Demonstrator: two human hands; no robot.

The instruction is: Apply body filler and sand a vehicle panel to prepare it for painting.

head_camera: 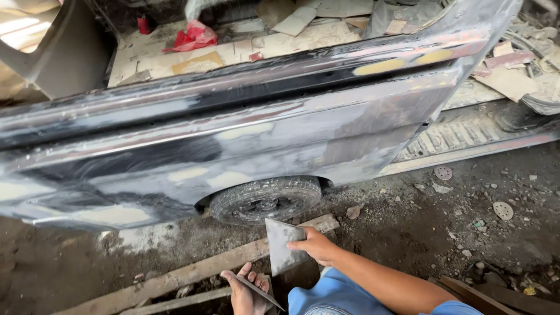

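Two hands show at the bottom of the frame, each with one flat metal spreader, so two spreaders in all. The right hand (315, 245), at lower centre, is closed on the right edge of the larger spreader (282, 245); the blade stands nearly upright and juts left and up from the fingers, toward the one tyre (265, 200) just above it. The left hand (245, 291), at the bottom edge, lies palm up with fingers loosely spread, and the smaller spreader (259, 291) rests across the palm, its tip slanting down to the right. One sanded car body (233, 134) fills the upper frame. Two planks (186, 274) lie on the dirt at lower left, and two sanding discs (503, 210) at right.
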